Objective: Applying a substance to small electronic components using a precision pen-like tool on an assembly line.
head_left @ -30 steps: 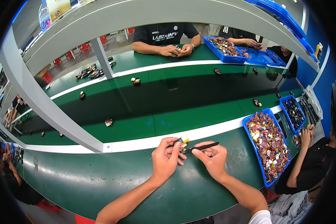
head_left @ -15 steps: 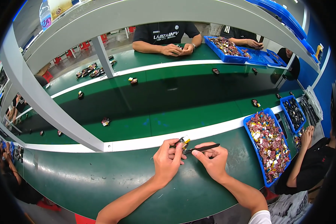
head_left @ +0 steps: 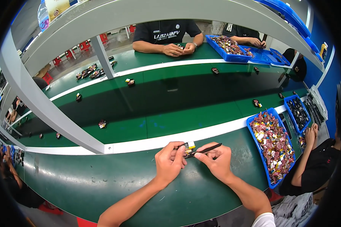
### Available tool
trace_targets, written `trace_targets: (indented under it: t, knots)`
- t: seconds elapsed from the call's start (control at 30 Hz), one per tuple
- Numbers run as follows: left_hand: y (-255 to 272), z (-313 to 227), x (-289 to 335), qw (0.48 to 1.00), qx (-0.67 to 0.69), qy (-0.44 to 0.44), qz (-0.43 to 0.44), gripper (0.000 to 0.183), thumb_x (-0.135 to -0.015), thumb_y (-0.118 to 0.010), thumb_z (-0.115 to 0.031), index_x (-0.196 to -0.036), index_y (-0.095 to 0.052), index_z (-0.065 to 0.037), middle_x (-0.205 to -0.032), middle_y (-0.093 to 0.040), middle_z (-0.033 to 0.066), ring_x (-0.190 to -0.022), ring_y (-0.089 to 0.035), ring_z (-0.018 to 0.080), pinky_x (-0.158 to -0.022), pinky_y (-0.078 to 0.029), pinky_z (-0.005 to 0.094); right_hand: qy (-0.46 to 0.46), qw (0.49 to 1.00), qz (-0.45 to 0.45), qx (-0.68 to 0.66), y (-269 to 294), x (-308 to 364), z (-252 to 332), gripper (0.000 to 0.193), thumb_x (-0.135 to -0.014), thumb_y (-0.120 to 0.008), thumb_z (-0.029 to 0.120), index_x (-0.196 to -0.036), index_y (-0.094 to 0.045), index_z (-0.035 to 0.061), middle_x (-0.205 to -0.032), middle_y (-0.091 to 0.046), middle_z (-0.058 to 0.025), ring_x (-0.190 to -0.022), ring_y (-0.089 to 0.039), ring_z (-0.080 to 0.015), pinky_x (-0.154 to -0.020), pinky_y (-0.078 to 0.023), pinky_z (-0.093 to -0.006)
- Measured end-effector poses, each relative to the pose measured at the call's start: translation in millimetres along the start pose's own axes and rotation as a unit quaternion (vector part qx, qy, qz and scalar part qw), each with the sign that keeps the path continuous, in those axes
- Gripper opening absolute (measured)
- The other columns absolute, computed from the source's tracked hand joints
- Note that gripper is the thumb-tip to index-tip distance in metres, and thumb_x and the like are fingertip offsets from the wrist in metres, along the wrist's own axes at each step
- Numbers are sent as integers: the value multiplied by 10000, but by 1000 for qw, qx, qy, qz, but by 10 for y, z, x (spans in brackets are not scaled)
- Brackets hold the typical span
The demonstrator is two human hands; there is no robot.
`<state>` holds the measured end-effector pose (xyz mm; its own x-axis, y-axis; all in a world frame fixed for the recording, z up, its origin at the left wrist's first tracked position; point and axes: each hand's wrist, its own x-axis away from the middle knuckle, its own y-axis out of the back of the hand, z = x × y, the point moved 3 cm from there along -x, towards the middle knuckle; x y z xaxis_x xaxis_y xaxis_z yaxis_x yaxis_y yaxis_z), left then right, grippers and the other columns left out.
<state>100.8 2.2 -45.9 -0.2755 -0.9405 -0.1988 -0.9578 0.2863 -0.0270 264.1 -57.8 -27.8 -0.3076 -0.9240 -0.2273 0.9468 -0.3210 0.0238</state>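
Over the green bench (head_left: pixel 113 178), my left hand (head_left: pixel 168 165) is closed around a small black electronic part (head_left: pixel 189 146) with a white and yellow block on it. Its fingers and thumb cover much of the part. Opposite it, my right hand (head_left: pixel 218 163) pinches black tweezers (head_left: pixel 208 149) between thumb and fingers. The tweezers slant down to the left, their tips at the near side of the part; whether they grip anything is too small to tell.
A blue tray (head_left: pixel 269 181) heaped with small circuit pieces stands to my right, beside a co-worker's hands (head_left: pixel 310 136). Beyond the white rail (head_left: pixel 163 140) runs a green conveyor belt (head_left: pixel 170 123) with scattered parts (head_left: pixel 103 123). A grey post (head_left: pixel 53 109) rises at left.
Parts on the belt have shifted slightly left. In my left hand the part has turned a little, and the tweezers' rear end has risen slightly. Both hands keep nearly the same place.
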Motion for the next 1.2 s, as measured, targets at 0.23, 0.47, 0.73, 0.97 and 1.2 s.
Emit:
trace_targets:
  t: [0.23,0.47,0.73,0.97,1.2]
  knots:
    - [-1,-26,2,1000,-10,-5,9,124,-972,-604,-15,-1067,-650,50,-745,-663,87,-533,-602,92,-429,-441,230,-22,999,33,15,51,-53,32,104,-812,-770,-49,-893,-705,-37,-676,-630,23,-512,-403,28,-460,-272,-173]
    - [23,-7,-19,1000,10,15,-20,129,-969,-618,-29,-1057,-643,61,-764,-672,91,-543,-610,96,-412,-433,233,-44,998,34,22,56,-67,57,115,-818,-765,-43,-914,-702,-39,-688,-636,23,-520,-403,30,-462,-273,-175]
    - [37,5,-37,998,32,48,-22,152,-978,-616,-54,-1070,-633,66,-818,-688,109,-544,-615,102,-405,-430,232,9,1000,7,28,56,-53,103,104,-833,-753,-39,-918,-693,-41,-926,-764,-111,-531,-433,31,-479,-334,-150]
    - [36,23,-28,998,38,40,-10,156,-978,-618,-51,-1077,-631,69,-822,-686,105,-543,-614,98,-407,-430,230,40,993,19,107,31,-24,35,133,-817,-773,-29,-939,-719,-35,-906,-762,-83,-522,-446,25,-467,-331,-157]
    - [26,8,-18,999,31,39,-3,162,-978,-617,-50,-1087,-631,69,-802,-683,104,-551,-621,101,-413,-444,231,-3,999,16,27,53,-31,-95,164,-818,-776,-33,-968,-710,-41,-864,-750,-96,-511,-460,15,-451,-319,-159]
